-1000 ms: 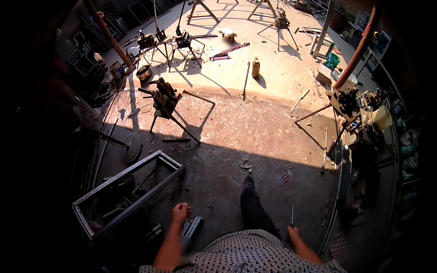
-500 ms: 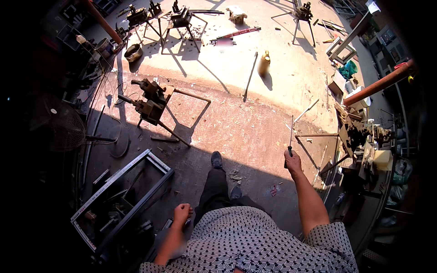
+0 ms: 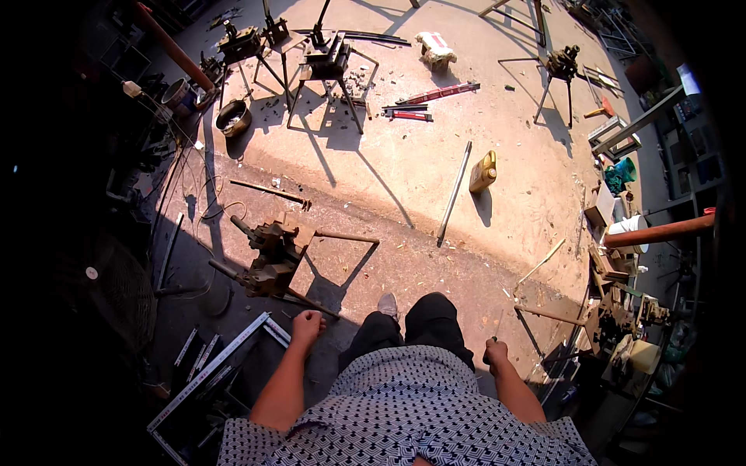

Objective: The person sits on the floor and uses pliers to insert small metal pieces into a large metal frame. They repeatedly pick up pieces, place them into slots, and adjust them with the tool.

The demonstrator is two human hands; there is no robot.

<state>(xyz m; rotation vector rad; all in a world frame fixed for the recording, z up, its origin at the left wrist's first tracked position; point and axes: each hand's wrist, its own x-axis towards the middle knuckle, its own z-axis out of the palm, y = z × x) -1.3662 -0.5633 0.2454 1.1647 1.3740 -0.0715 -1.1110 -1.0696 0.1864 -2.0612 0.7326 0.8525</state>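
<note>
My right hand is closed around the dark handle of a screwdriver, whose thin shaft points up and away from me. Over on the left, my left hand has its fingers curled in; whatever they may hold is hidden. That hand is closest to a rectangular metal frame lying in the shade and to the leg of a rusty machine stand. A second rusty stand with a machine is beyond my right hand.
Ahead on the sunlit floor are a yellow jug, a long metal bar, red strips and a round pan. More machine stands are farther off. A red-brown post and a white bucket stand right. A fan is left.
My right hand has come down and nearer to my body with the screwdriver. My left hand has moved up and forward. The view has shifted, and my legs have changed position as in a step.
</note>
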